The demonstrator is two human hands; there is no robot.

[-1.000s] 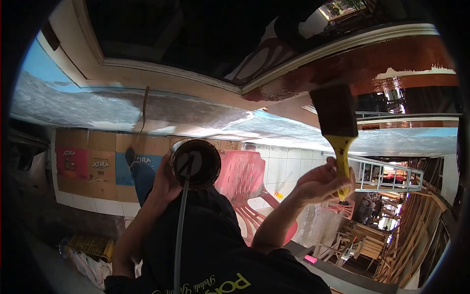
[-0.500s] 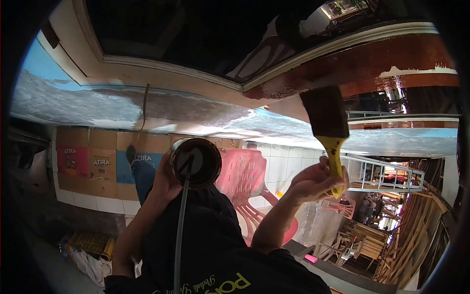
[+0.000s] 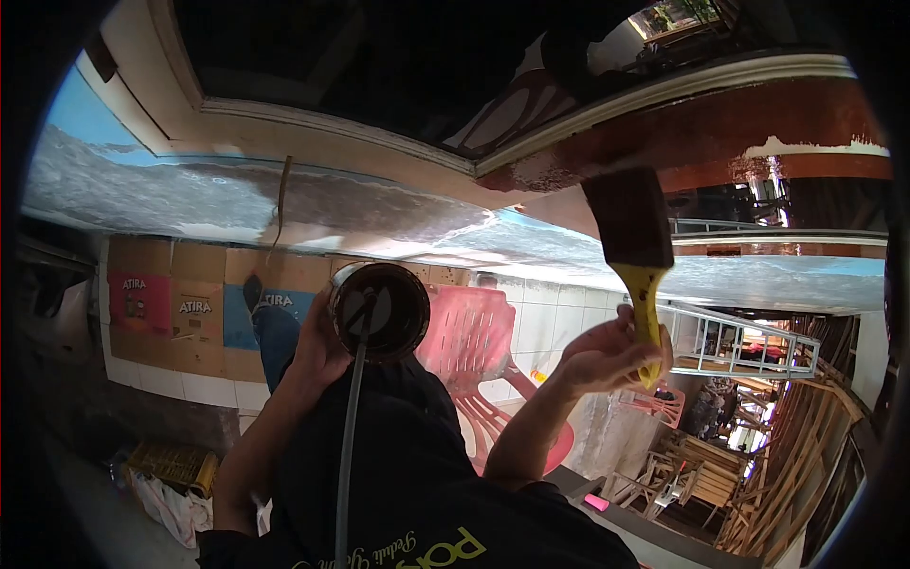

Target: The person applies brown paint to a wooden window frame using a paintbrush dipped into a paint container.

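My left hand [image 3: 320, 346] is wrapped round the side of an open round can [image 3: 379, 313], whose inside is dark. My right hand [image 3: 616, 353] grips the yellow handle of a wide paintbrush [image 3: 630, 223]. The brush's dark bristles point up and lie at or very near the lower edge of a window frame [image 3: 701, 142], coated glossy red-brown on the right and pale beige on the left. Whether the bristles touch the frame, I cannot tell. A thin grey cord or tube [image 3: 351, 446] runs down the middle of the view, in front of the can.
A red plastic chair [image 3: 469, 327] stands behind the can. Flattened cardboard [image 3: 199, 308] lies at the left. A metal ladder [image 3: 739, 341] and stacked wood strips [image 3: 806, 446] are at the right. Dark window glass [image 3: 313, 66] spans the top.
The view has shifted very slightly against the window frame. Both hands keep their holds on the can and the brush.
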